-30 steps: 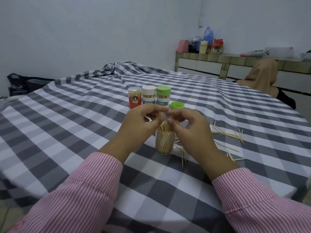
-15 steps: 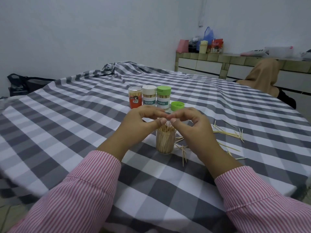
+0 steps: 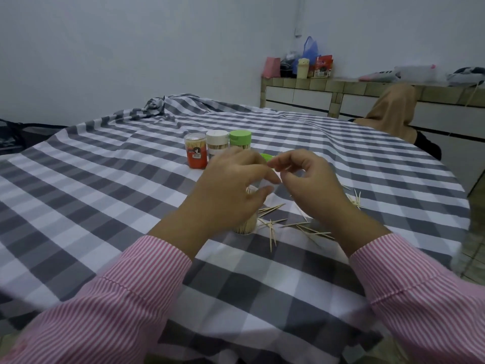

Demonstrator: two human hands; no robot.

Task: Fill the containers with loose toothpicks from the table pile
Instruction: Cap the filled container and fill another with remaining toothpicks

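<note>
1. Left hand curls over the clear open toothpick jar; a nudge could topple it.
2. Right hand pinches, contents unclear; thin wooden toothpicks scattered on the checked counter may roll off.

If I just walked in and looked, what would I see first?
First, two hands in pink striped sleeves, the left hand and right hand, meeting over an open clear jar stuffed with toothpicks on the checked tablecloth. Loose toothpicks lie scattered to the right of the jar. Behind the hands stand three closed jars in a row: red, white and green.
</note>
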